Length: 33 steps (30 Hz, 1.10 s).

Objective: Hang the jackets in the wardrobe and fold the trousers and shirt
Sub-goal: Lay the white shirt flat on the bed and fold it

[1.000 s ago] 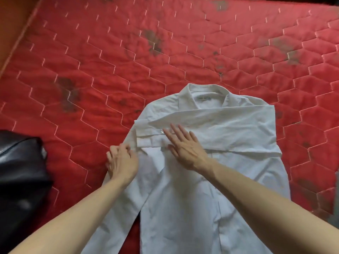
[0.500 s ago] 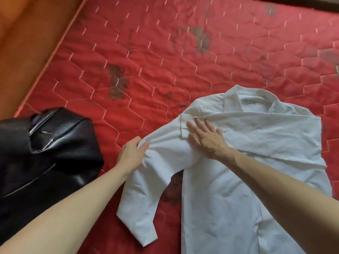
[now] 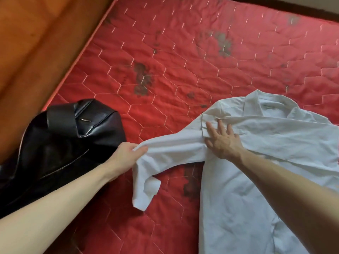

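White shirt point(image 3: 256, 162) is laid on the bed point(image 3: 183, 52); its sleeve point(image 3: 170, 151) is stretched leftward, gripped by left hand point(image 3: 126, 154); right hand point(image 3: 222, 140) is pressed flat near the collar.

Left hand point(image 3: 126, 154): fingers and thumb curled, pinching white cloth, arm stretched forward from lower left, forearm bare, wrist straight. Right hand point(image 3: 222, 142): palm down, fingers point(image 3: 211, 129) straight and spread, pressing flat on white cloth, thumb out to left. Right forearm bare, running in from lower right. Hands apart, left lower and further left than right.
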{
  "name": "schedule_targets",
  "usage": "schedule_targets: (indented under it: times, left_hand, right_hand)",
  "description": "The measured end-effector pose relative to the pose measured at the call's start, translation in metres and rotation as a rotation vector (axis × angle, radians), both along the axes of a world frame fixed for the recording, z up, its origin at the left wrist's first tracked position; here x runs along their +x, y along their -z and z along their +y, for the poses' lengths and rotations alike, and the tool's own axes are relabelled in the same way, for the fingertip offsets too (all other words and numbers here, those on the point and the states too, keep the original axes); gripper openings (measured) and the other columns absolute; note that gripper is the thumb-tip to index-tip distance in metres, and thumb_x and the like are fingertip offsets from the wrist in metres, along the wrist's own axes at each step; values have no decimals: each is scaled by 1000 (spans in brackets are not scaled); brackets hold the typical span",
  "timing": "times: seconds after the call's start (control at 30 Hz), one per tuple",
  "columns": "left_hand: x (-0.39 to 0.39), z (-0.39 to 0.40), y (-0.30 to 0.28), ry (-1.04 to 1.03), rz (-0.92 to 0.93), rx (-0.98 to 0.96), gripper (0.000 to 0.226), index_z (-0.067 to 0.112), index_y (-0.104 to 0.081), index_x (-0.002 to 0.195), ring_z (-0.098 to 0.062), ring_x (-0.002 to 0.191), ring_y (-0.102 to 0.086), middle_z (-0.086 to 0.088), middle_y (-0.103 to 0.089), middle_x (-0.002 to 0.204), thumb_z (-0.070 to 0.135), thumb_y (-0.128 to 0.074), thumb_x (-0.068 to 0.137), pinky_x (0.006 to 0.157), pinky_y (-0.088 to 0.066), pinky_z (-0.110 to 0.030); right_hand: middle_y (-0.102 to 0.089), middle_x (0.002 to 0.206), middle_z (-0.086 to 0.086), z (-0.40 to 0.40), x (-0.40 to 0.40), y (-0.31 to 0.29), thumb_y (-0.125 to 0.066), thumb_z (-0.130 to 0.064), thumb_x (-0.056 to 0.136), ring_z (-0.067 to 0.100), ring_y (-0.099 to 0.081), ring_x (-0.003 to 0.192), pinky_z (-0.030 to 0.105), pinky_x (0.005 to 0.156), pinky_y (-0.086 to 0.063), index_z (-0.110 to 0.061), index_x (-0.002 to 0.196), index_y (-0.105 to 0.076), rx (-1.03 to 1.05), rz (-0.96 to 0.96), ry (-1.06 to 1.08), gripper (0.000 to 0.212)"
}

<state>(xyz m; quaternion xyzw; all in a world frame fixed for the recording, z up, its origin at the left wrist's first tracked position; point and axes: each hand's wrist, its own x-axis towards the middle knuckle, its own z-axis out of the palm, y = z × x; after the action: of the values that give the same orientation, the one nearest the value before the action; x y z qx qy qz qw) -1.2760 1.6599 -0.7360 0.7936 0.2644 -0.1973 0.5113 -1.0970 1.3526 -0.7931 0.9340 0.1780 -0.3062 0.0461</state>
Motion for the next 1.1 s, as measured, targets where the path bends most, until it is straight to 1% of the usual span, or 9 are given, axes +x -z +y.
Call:
schedule_targets:
  times: [0.17, 0.27, 0.4, 0.57, 0.67, 0.73, 0.9, 1.0, 1.1]
  left_hand:
    - [21, 4, -37, 11, -133, 71, 41, 12, -49, 67, -12, 60, -41, 2, -45, 66, 36, -73, 91, 58, -33, -32]
    - [35, 13, -56, 99, -165, 176, 38, 15, -45, 64, -10, 57, -38, 4, -43, 63, 24, -69, 92, 56, -32, -30]
    - [45, 18, -65, 111, -169, 215, 37, 19, -38, 64, -14, 59, -33, 5, -37, 63, 37, -58, 89, 58, -29, -35]
    - [61, -17, -71, -40, -64, 135, 36, 20, -38, 65, -13, 60, -33, 5, -35, 65, 16, -53, 97, 56, -27, -32]
    - [79, -33, -79, -173, 71, 64, 25, 16, -51, 73, -20, 66, -47, -2, -49, 71, 20, -45, 96, 63, -36, -30]
    - [91, -38, -88, -245, 160, -119, 22, 11, -53, 85, -17, 51, -45, -3, -47, 67, 24, -38, 94, 52, -34, -26]
    - [113, -44, -94, -268, 92, -437, 38, 17, -52, 131, -14, 49, -60, -5, -63, 69, 9, -30, 102, 44, -50, -23]
    - [124, -62, -63, -12, -39, -101, 35, 12, -68, 122, -11, 74, -62, 3, -67, 86, 7, -42, 99, 58, -51, -16]
    - [128, -88, -28, 361, -131, 231, 33, 12, -67, 101, -26, 110, -58, -3, -60, 117, 27, -45, 81, 93, -51, -36]
  right_hand:
    - [17, 172, 5, 0, 1, -4, -37, -54, 105, 42, 16, 157, 62, 125, -10, -46, 161, 7, 64, 166, 73, 72]
    - [15, 173, 8, -4, -4, -16, -50, -45, 102, 33, 15, 159, 60, 125, -12, -42, 163, 5, 132, 3, -63, 82]
    - [-10, 172, 11, 33, -62, -45, -76, -27, 79, 31, -13, 159, 50, 124, -27, -28, 165, -13, 744, -315, -322, 106]
    - [-7, 172, 11, 100, -137, -54, -75, -17, 80, 32, -16, 159, 52, 122, -30, -31, 162, -20, 984, -384, -532, 100]
    - [-21, 168, 11, 122, -151, -63, -70, -21, 90, 33, -32, 152, 49, 114, -41, -33, 159, -27, 1131, -341, -219, 82]
    - [-35, 162, 4, 123, -147, -73, -72, -18, 92, 26, -45, 144, 48, 108, -47, -35, 156, -34, 1201, -334, 27, 77]
    - [-68, 126, -14, 86, -113, -113, -73, -8, 94, 5, -61, 124, 35, 104, -48, -18, 127, -66, 1539, -131, 374, 35]
    - [-67, 75, -19, 57, -81, -129, -68, -4, 92, -5, -58, 72, 21, 70, -49, -24, 91, -64, 1583, -34, 768, 20]
    - [-68, 77, -1, 34, -50, -135, -61, -25, 86, 8, -61, 80, 32, 75, -51, -14, 97, -67, 1670, 133, 1148, 17]
